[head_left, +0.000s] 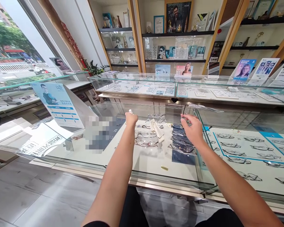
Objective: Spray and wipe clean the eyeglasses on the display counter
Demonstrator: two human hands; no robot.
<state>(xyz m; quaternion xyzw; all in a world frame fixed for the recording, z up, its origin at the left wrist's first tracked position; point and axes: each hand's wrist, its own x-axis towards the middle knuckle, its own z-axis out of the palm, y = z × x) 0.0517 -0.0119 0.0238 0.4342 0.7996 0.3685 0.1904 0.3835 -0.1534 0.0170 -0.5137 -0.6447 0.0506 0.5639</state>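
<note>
My left hand (132, 119) is closed in a fist around a small bottle with a white top (130, 111). Only that top sticks out above the fingers. Over the right part of the counter, my right hand (193, 128) pinches a pair of dark-framed eyeglasses (185, 109). One thin temple points upward, and the fingers partly cover the frame. Between my hands lies a crumpled cream cloth (157, 130). Below the glass top, rows of eyeglasses (146, 143) rest on a pale surface, with more on a dark blue panel (183, 157) under my right hand.
The glass counter (142, 176) spans the front. At left stand a blue-and-white sign (55, 105) and loose printed sheets (41, 138). A gold-coloured strip (164, 168) lies near the front edge. Another display case (137, 91) and shelves (177, 34) are behind.
</note>
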